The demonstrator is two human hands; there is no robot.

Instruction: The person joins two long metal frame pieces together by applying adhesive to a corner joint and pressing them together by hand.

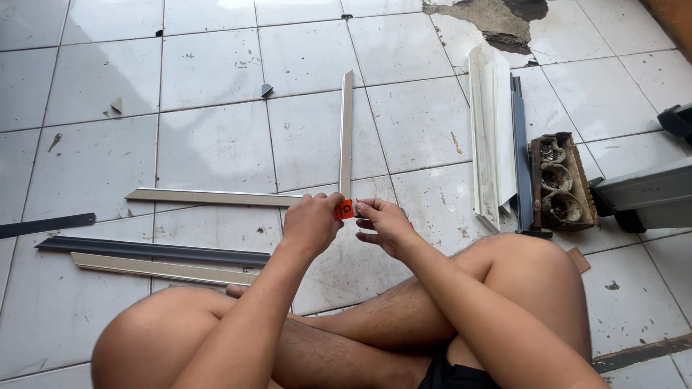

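Lying on the tiled floor (216, 144) at left are grey metal strips (155, 252), while the left hand (311, 223) is closing around the near end of an upright-pointing metal strip (347, 133). The right hand (386, 225) is pinching a small orange tool (344, 209) against it. The strip is looking light, stiff and thin-edged, best gripped near its end; a stack of white profiles (494, 137) is resting further right.

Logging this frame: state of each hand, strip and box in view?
Left hand: closed on the strips' corner.
Right hand: pinching the orange tag.
Upright strip: flat on tile, near end at the hands.
Crosswise strip: flat, meets the upright strip.
Dark strip: lying loose.
White profile stack: stacked.
Cardboard box: open.
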